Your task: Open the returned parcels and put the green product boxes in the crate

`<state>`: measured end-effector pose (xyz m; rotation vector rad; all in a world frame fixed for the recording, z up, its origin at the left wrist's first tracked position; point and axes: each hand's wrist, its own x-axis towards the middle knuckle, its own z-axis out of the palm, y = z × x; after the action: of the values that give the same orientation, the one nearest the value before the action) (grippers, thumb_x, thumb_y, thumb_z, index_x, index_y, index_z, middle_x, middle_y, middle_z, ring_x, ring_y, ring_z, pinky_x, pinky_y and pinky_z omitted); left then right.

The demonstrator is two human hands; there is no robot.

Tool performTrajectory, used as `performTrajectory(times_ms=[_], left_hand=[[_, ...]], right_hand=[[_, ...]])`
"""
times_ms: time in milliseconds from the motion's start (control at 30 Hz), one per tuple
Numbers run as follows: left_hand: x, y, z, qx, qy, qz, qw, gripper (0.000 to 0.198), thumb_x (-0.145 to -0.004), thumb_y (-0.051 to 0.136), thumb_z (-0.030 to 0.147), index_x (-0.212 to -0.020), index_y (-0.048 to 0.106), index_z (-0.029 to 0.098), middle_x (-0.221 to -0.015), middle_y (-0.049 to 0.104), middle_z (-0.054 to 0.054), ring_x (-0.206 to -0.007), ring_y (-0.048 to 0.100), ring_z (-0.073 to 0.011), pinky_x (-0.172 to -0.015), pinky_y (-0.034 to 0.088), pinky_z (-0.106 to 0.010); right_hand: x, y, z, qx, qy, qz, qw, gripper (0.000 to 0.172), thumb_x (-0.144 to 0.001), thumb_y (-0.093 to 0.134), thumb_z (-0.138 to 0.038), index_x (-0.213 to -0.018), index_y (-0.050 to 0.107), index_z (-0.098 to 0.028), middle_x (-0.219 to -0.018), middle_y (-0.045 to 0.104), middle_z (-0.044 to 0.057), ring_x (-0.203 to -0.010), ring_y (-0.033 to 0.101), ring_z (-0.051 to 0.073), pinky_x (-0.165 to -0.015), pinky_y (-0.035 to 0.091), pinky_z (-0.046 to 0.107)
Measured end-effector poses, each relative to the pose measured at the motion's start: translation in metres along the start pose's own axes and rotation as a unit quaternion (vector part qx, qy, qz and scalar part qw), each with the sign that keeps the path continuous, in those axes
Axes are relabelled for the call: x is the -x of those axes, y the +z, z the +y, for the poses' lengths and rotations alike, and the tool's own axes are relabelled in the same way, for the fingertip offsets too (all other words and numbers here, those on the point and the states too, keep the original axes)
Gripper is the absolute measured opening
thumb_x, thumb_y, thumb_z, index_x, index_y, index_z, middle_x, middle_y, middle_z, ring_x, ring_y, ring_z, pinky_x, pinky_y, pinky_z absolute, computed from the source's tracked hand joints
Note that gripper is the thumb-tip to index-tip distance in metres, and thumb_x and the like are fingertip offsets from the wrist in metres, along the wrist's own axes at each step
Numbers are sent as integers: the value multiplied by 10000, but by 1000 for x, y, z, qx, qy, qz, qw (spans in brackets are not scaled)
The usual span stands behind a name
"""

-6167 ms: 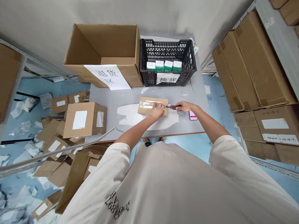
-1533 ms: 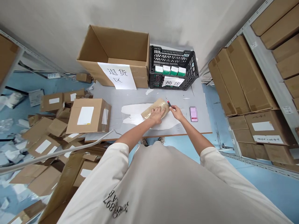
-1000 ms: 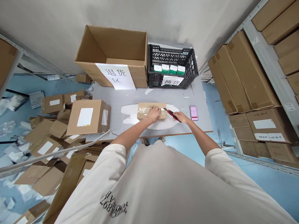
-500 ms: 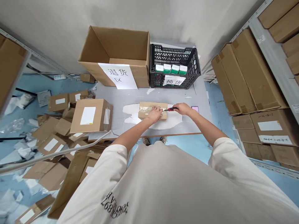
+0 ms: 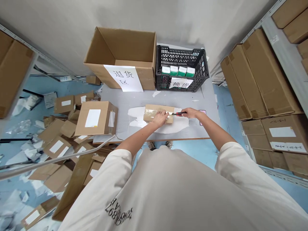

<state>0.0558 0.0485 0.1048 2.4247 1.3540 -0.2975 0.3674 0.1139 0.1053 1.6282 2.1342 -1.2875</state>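
Note:
A small cardboard box (image 5: 150, 110) with shiny clear tape lies on white paper (image 5: 179, 127) near the table's front edge. My left hand (image 5: 160, 118) rests on top of this box, its fingers bent over the tape and pressing down. Closed around a red and black utility knife (image 5: 179, 114), my right hand (image 5: 190, 113) is just right of the box. The knife points left, with its blade end at the box's right part, close to my left fingertips. Whether the blade touches the tape cannot be made out.
Behind stand a large open carton (image 5: 134, 48) and a black crate (image 5: 204, 69) with green-white boxes. A labelled box (image 5: 80, 120) sits left, a phone (image 5: 202, 113) right. A grey cable (image 5: 72, 155) crosses the left side; cartons (image 5: 269, 77) fill the right shelf.
My right hand and the knife have drawn slightly right relative to the box, and the hand now overlaps the phone's side more closely. My left hand stays on the box. The whole view has shifted a little.

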Motion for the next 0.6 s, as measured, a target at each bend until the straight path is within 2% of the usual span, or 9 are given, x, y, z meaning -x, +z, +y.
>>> performTrajectory(times_ms=[100, 233, 367, 600], left_hand=[[-1, 1, -1, 8, -3, -6, 1000, 608, -966, 832, 218, -1530, 609, 240, -1542, 616, -201, -1290, 762, -400, -1151, 561, -498], [-3, 4, -3, 16, -5, -10, 1000, 609, -962, 846, 227, -1527, 617, 241, -1540, 609, -201, -1271, 771, -405, -1135, 572, -505], [-3, 6, -1, 15, -5, -11, 1000, 595, -981, 806, 195, -1541, 609, 228, -1545, 610, -202, -1281, 772, -394, -1146, 575, -494], [-4, 3, -1, -9, 21, -3, 1000, 651, -952, 874, 204, -1547, 615, 254, -1546, 620, -189, -1320, 756, -385, -1230, 508, -493]], right_hand=[[15, 22, 0, -148, 31, -27, 988, 367, -930, 857, -620, -968, 823, -257, -682, 737, -8, -609, 648, 192, -625, 546, 310], [39, 59, -7, -323, 23, 9, 946, 528, -842, 930, -720, -917, 754, -228, -727, 769, 13, -661, 714, 205, -622, 595, 307], [51, 77, -8, -353, 31, 22, 935, 581, -830, 899, -766, -968, 719, -230, -737, 747, -3, -687, 704, 198, -654, 587, 305], [42, 83, -15, -360, 30, 55, 931, 560, -824, 887, -748, -967, 713, -235, -733, 723, -14, -668, 658, 181, -636, 550, 290]])
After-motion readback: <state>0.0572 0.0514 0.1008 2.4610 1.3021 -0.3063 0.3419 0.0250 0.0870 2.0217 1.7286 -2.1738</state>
